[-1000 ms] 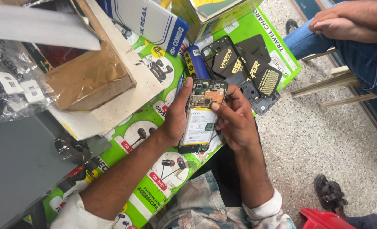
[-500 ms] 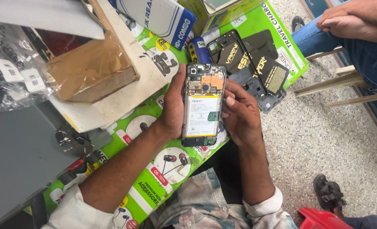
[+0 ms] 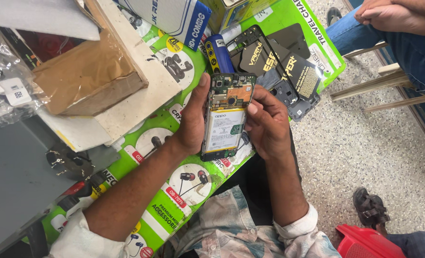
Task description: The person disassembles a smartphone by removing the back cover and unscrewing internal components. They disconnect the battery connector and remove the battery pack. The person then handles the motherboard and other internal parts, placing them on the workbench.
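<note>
Holding: opened phone [image 3: 224, 117], back cover off, white battery and circuit board facing up, raised just above the green poster-covered table [image 3: 183, 191].
Left hand [image 3: 193, 119]: wrapped along the phone's left edge, thumb up near the top corner, clenched on the phone.
Right hand [image 3: 267, 124]: cupped at the phone's right edge, thumb tip pressing near the board; grasping the phone too.
Step in hand: judged as inspecting or working the exposed board at the upper end.
Next move calls for: a steady left-hand clamp and fine fingertip pressure, probably.
Farther: dark phone covers [image 3: 281, 62] and blue cylinder [image 3: 219, 52] beyond the phone; brown box [image 3: 85, 76] left; another person's jeans-clad knee [image 3: 413, 43] far right.
</note>
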